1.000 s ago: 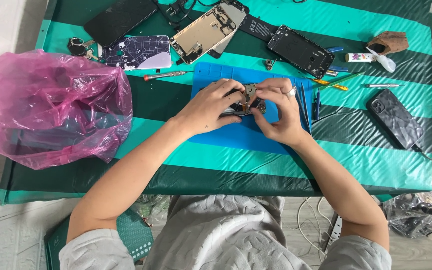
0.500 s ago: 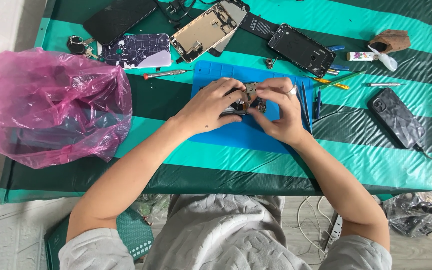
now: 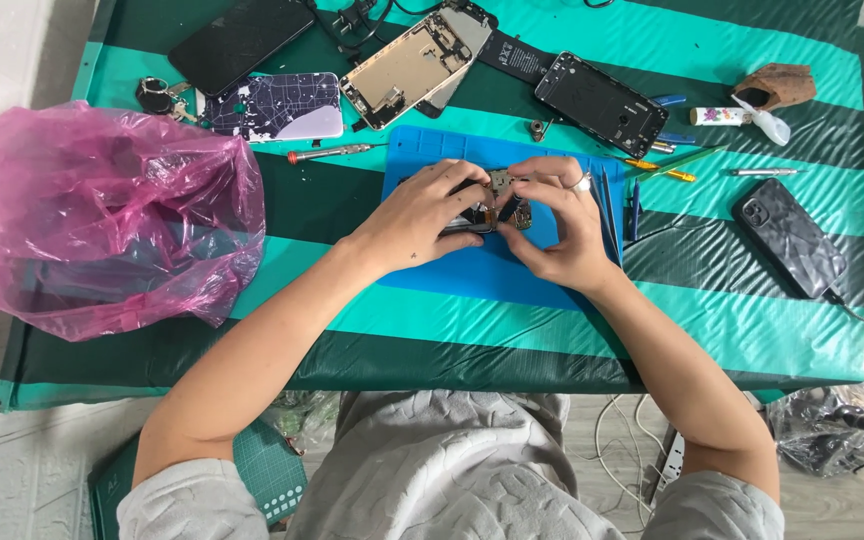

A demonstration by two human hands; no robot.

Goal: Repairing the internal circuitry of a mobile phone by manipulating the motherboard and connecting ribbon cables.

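Observation:
My left hand (image 3: 422,212) and my right hand (image 3: 558,222) meet over a blue work mat (image 3: 472,275) on the green striped table. Between the fingertips of both hands sits a small phone part (image 3: 500,196), a dark piece with metal and orange bits, mostly hidden by my fingers. There is a ring on my right hand. Both hands grip the part just above the mat.
A pink plastic bag (image 3: 92,225) lies at the left. Opened phones (image 3: 407,65), a dark phone frame (image 3: 600,103), a patterned phone case (image 3: 274,106) and a screwdriver (image 3: 327,153) lie at the back. A black phone (image 3: 788,237) with a cable lies at the right, tweezers (image 3: 607,205) beside the mat.
Both hands stay on the small part over the mat; only the fingers shift slightly.

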